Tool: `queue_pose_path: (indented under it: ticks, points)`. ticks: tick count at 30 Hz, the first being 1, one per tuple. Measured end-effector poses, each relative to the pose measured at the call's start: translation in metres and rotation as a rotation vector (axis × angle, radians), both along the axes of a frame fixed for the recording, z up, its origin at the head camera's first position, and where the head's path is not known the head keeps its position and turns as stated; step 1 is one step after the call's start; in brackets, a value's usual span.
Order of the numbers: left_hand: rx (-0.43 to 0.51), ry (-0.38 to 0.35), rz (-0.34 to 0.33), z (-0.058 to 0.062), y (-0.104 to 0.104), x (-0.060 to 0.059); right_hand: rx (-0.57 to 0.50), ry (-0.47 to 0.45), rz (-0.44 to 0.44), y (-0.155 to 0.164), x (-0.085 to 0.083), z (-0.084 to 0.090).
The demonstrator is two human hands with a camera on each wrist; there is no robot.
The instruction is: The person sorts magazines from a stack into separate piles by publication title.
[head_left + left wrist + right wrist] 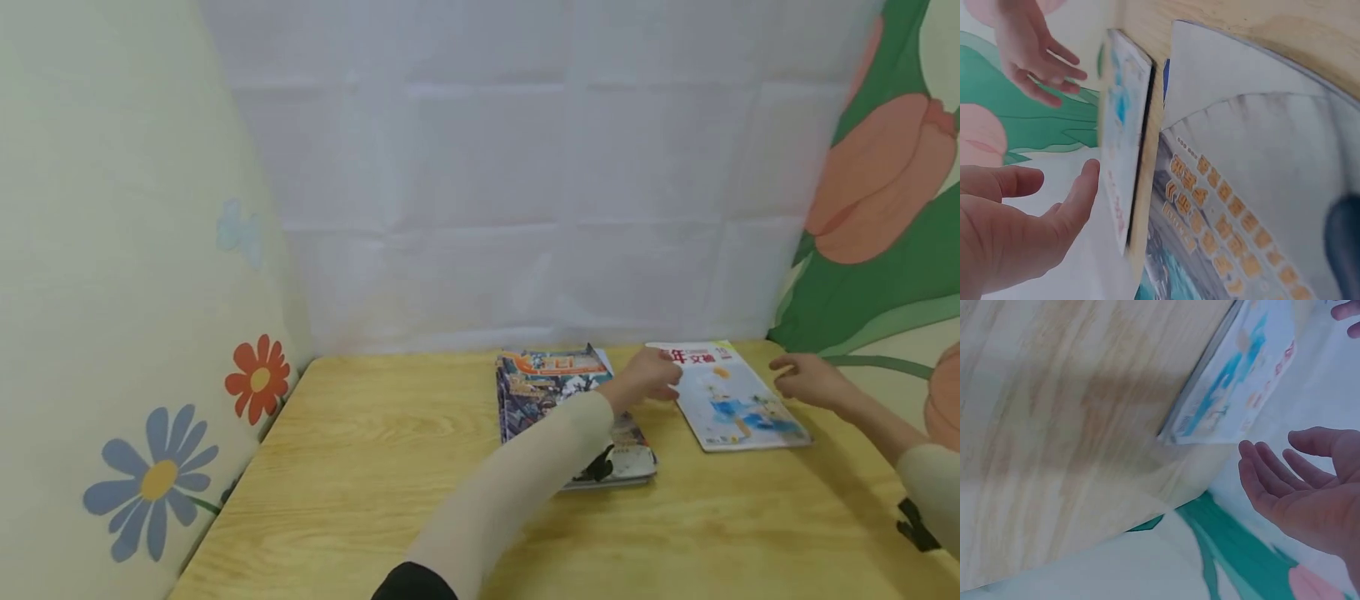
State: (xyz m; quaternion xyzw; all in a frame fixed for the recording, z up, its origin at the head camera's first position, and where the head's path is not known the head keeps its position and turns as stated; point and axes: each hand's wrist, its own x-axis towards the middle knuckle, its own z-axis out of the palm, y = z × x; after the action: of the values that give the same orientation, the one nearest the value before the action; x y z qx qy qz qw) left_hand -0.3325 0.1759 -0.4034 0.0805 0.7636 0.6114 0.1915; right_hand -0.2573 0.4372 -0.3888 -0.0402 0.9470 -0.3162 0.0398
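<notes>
A white magazine with red title characters and a blue picture lies on the right side of the table. My left hand hovers over its left edge, fingers loosely bent and holding nothing. In the left wrist view, a fingertip of that hand comes close to the magazine; contact cannot be told. Off the magazine's right edge is my right hand, apart from it. The right wrist view shows this hand with relaxed, spread fingers. Left of the white magazine, a stack of magazines is partly hidden under my left forearm.
The wooden table meets a white sheet at the back. A wall with painted flowers stands at the left, and another wall with painted tulips is close beside my right hand.
</notes>
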Motion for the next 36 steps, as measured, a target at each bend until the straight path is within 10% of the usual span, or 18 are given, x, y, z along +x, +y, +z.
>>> queue_pose_path:
  ticks: [10, 20, 36]
  points:
    - [0.091, 0.025, -0.011, 0.018, -0.048, 0.007, -0.087, 0.088, 0.127, -0.061, -0.007, 0.021]
    - [0.18, 0.094, -0.184, 0.031, -0.112, 0.033, -0.157, 0.107, 0.222, -0.115, -0.005, 0.023]
    - [0.156, 0.208, -0.082, 0.026, -0.199, 0.052, -0.316, 0.038, 0.283, -0.151, 0.012, 0.013]
